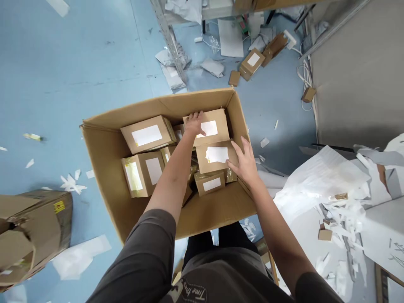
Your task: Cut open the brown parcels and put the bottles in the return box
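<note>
Several small cardboard boxes with white labels lie inside a large open cardboard carton in front of me. My left hand rests on the left end of a labelled box near the carton's far wall, fingers spread over its top. Closer to me, my right hand touches the right end of another labelled box, thumb and fingers apart. A smaller box sits just below that one. Two boxes, an upper labelled box and a taped box, stand at the left; my left forearm hides part of the contents.
A battered cardboard box stands on the blue floor at left. Paper scraps and small boxes lie beneath a metal rack at the back. Crumpled white packing sheets pile up at right, near a grey wall.
</note>
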Action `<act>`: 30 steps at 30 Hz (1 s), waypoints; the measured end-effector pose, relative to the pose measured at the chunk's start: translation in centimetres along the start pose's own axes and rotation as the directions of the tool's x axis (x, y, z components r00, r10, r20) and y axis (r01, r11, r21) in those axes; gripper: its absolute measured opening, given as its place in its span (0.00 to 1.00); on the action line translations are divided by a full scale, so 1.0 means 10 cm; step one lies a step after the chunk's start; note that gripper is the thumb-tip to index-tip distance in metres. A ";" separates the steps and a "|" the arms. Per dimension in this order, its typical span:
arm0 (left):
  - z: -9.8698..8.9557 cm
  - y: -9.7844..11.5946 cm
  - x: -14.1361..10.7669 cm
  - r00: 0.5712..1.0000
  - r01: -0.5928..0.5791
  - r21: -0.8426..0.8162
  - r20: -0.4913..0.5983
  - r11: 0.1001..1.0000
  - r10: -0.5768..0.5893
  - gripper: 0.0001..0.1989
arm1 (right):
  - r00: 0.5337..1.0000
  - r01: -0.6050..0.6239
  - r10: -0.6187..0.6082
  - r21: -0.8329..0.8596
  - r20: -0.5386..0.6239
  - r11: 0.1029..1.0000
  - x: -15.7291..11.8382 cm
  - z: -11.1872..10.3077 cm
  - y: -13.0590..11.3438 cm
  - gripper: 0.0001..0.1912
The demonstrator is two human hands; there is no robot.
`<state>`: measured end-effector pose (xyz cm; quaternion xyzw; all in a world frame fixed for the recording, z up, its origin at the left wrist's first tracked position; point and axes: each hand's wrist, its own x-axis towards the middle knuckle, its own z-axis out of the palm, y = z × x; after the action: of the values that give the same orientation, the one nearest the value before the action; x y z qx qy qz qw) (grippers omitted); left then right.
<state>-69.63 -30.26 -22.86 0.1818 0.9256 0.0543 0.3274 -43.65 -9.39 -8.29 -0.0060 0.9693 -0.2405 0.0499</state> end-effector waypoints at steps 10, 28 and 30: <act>0.44 0.44 -1.91 0.958 -0.033 -0.010 -0.286 0.999 0.029 0.42 | 0.991 0.076 -0.074 -0.011 0.116 0.997 0.49 0.00 0.00 0.65; 0.61 0.40 -2.37 0.935 -0.094 -0.069 -0.349 0.993 0.065 0.42 | 0.723 0.199 0.071 -0.306 0.687 0.931 1.89 0.41 -0.04 0.94; 0.63 0.40 -2.45 0.942 -0.090 -0.089 -0.331 0.992 0.055 0.44 | 0.742 0.211 0.059 -0.317 0.668 0.925 1.79 0.41 -0.12 0.93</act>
<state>-46.83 -35.75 -12.49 0.1870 0.9558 0.1435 0.1757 -61.10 -12.99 -13.03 -0.1409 0.9134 -0.0360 0.3803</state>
